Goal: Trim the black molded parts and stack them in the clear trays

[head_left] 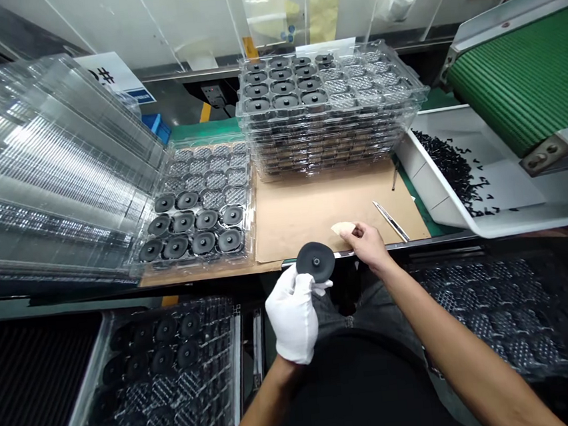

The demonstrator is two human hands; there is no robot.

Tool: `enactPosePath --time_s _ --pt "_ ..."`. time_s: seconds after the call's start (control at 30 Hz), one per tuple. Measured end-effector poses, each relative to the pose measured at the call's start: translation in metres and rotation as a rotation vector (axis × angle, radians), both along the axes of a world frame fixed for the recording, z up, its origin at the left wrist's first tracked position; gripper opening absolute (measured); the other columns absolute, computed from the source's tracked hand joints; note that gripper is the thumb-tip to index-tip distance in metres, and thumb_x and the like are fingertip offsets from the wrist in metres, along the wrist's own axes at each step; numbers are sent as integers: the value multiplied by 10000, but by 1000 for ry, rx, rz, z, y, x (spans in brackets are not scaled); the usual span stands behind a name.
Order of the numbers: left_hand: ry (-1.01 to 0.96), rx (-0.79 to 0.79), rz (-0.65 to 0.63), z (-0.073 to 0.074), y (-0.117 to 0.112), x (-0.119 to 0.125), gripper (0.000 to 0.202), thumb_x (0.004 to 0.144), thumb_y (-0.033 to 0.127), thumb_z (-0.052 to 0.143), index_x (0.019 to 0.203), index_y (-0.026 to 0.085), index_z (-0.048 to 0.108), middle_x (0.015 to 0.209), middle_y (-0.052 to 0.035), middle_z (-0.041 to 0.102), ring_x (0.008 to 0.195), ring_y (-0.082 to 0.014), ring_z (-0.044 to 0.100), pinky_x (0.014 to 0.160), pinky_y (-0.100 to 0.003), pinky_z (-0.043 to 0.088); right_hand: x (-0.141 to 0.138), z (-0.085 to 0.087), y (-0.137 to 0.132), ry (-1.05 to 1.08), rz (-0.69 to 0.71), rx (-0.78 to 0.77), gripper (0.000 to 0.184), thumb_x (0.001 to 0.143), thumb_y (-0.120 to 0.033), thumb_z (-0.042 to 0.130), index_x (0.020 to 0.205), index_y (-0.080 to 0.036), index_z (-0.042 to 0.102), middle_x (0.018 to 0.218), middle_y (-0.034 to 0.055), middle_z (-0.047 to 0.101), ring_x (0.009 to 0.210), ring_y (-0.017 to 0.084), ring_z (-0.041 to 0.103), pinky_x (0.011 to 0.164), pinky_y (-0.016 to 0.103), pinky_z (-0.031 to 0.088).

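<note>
One left hand (294, 316) in a white glove grips one black disc (315, 261) by its rim, thumb and fingers closed on it, just off the near edge of one cardboard sheet (309, 214). One bare right hand (367, 244) pinches one pale piece (343, 227) between its fingertips, to the right of the disc. To the right on the cardboard lie two slim tools: one knife (390, 221) and, farther off, one dark tool (394, 178). The left tray (251, 209) holds ten discs: four in the nearest row, four behind, then two. On the far side stands one stack of trays (337, 137), its top one bearing about thirteen. At the right, one white bin (448, 200) contains small black parts (445, 167), too many to count, near one green belt (532, 75)
</note>
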State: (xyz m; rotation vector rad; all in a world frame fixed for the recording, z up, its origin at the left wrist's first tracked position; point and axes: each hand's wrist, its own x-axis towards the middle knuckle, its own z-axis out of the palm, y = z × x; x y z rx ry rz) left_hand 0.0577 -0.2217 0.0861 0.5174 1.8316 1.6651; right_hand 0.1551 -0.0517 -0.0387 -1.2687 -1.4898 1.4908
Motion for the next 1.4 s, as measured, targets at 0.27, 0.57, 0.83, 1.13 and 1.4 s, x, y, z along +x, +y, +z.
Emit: enactPosePath --time_s 0.27,0.57,0.83,1.13,1.4 --pt "31 -5 -10 1 -2 4 162 860 222 587 870 196 747 660 -15 698 571 -177 618 608 -306 523 22 32 -36 108 90 -123 527 822 -508 696 1227 -171 673 1274 152 687 1020 222 694 858 377 583" --pt "356 -75 -151 -21 0 -1 431 889 214 575 1314 198 642 1234 -99 710 1017 -216 697 899 -340 564 35 95 -70 474 289 -240 326 811 -362 804 1109 -238 760 993 42 772 773 129 649 637 245 516" --pt "842 -115 -323 -15 -3 -10 569 835 359 762 1355 179 620 1309 -138 686 1203 -295 646 1092 -456 486 31 110 -84 456 296 -279 274 775 -324 834 1012 -209 758 902 24 749 774 127 660 655 240 548" --pt "100 -22 -446 -11 -1 -11 481 833 260 757 1298 183 659 1277 -49 720 1169 -208 679 1019 -282 552 29 107 -86 505 262 -372 303 768 -344 844 1020 -194 766 859 29 766 750 143 738 643 225 600" --pt "56 17 -469 -12 1 -12 438 839 242 744 1270 187 693 1244 -49 737 1158 -217 684 1018 -279 548 28 102 -84 500 261 -365 285 776 -328 837 1012 -189 758 855 26 768 747 133 740 641 208 595"
